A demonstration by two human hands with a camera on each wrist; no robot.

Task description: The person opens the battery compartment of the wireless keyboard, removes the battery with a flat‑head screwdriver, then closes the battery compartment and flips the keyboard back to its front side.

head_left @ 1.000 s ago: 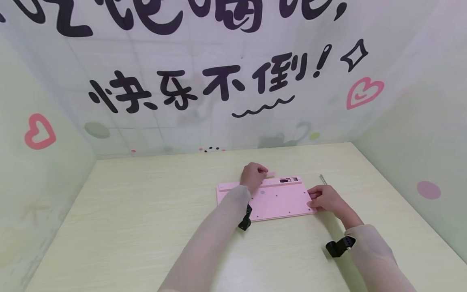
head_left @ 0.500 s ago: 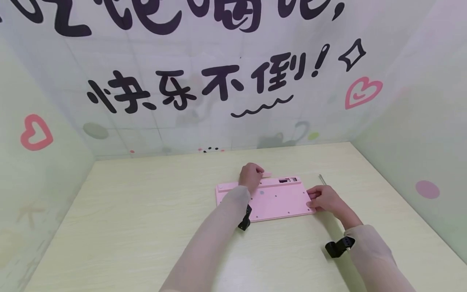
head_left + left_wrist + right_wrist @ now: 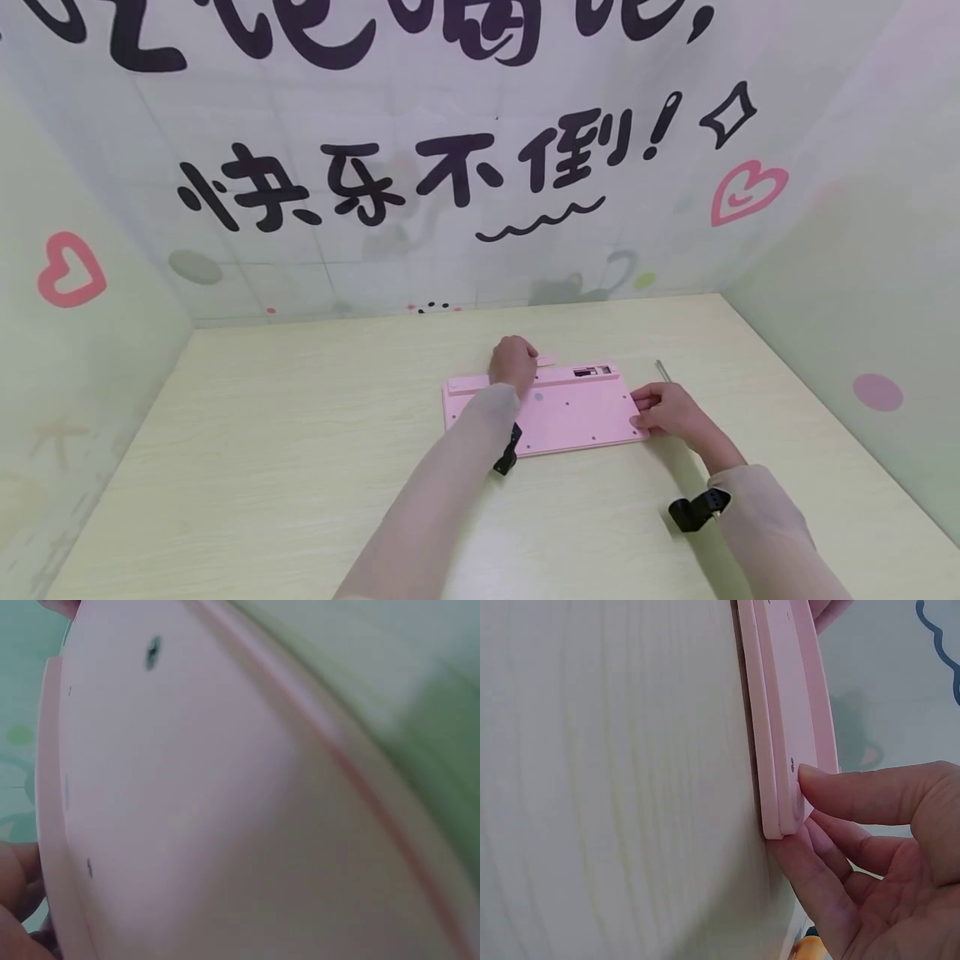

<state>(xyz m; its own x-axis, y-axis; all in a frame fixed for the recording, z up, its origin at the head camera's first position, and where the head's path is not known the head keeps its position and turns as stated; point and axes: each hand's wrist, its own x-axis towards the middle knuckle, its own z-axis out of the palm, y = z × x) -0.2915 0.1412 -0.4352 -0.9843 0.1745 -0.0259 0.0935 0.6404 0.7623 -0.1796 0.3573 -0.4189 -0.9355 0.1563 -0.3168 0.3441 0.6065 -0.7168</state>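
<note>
A pink keyboard (image 3: 577, 417) lies face down, its small screws showing and its battery compartment (image 3: 592, 371) uncovered at the far right. My left hand (image 3: 513, 362) reaches over its raised far strip and pinches a small pink battery cover (image 3: 547, 361) just behind that strip. In the left wrist view, fingers (image 3: 19, 900) show past the keyboard's far edge; the cover is hidden there. With thumb on top and fingers beneath, my right hand (image 3: 667, 408) grips the near right corner, seen closely in the right wrist view.
A thin metal shaft (image 3: 663, 370) lies on the pale wooden table (image 3: 300, 433) behind my right hand. Low in the right wrist view, an orange and black object (image 3: 810, 946) shows partly. Printed walls enclose the table at the back and sides.
My left hand has shifted slightly left with the battery cover, which sits a little closer to the keyboard's far strip. The right hand and the keyboard stay nearly where they were.
</note>
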